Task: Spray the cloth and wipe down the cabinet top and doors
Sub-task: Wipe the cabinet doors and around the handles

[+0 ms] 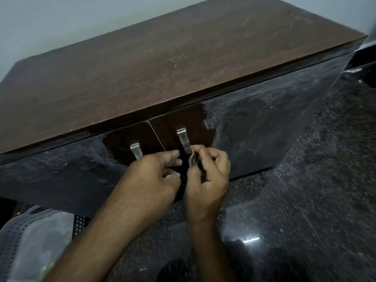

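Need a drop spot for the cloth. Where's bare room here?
The whole cabinet top shows bare, wall to front edge. Crowded at the door handles, where both hands work the cloth. A perforated basket fills the floor lower left.

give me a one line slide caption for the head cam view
Both hands work at the cabinet doors: right hand pinches a small brownish scrap by the right handle, left hand beside it.

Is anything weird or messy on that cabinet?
Yes. The doors look streaky and cloudy, apart from a clean dark patch around the handles. The wooden top has pale scratches. The right hand pinches a small scrap, too blurry to identify.
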A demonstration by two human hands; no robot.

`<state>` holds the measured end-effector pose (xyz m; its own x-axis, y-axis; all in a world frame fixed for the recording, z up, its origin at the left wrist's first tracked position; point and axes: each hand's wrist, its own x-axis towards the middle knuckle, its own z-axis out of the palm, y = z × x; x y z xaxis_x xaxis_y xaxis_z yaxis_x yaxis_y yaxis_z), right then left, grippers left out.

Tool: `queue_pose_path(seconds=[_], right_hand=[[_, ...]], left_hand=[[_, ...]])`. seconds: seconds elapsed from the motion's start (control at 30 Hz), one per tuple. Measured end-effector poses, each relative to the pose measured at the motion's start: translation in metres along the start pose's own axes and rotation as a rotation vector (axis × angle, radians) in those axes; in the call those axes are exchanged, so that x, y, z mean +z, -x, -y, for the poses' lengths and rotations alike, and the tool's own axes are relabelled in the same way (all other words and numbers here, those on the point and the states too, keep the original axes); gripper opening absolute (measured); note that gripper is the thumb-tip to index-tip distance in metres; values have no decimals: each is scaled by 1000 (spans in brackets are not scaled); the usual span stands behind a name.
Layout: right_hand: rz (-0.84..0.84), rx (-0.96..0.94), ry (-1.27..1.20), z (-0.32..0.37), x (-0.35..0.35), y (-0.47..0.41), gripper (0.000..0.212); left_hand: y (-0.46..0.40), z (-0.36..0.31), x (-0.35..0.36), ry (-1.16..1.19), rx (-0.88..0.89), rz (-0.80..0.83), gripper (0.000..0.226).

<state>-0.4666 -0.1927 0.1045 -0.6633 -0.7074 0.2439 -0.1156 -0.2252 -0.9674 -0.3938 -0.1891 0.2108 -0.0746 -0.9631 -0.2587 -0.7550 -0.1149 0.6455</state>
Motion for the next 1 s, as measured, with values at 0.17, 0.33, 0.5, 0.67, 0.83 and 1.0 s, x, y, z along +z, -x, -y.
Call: queue_pose_path(seconds=[0.17, 0.33, 0.5, 0.67, 0.83, 1.0], right_hand=[[183, -168, 221, 4, -15, -18, 36], [206, -212, 263, -4, -22, -21, 27], [66, -190, 96, -10, -12, -10, 32], [-75, -19, -50, 4, -5, -14, 26], [-95, -248, 146, -14, -4, -8, 11], [-198, -11, 62, -21, 11, 15, 14]], left_hand=[[-3, 0, 0, -10, 7, 10, 55], [-2, -2, 1, -6, -2, 11, 57], [1, -1, -1, 2, -12, -8, 55], [4, 1, -5, -11, -1, -14, 56], [3, 5, -5, -20, 6, -17, 55], [1, 5, -2, 3, 16, -16, 56]])
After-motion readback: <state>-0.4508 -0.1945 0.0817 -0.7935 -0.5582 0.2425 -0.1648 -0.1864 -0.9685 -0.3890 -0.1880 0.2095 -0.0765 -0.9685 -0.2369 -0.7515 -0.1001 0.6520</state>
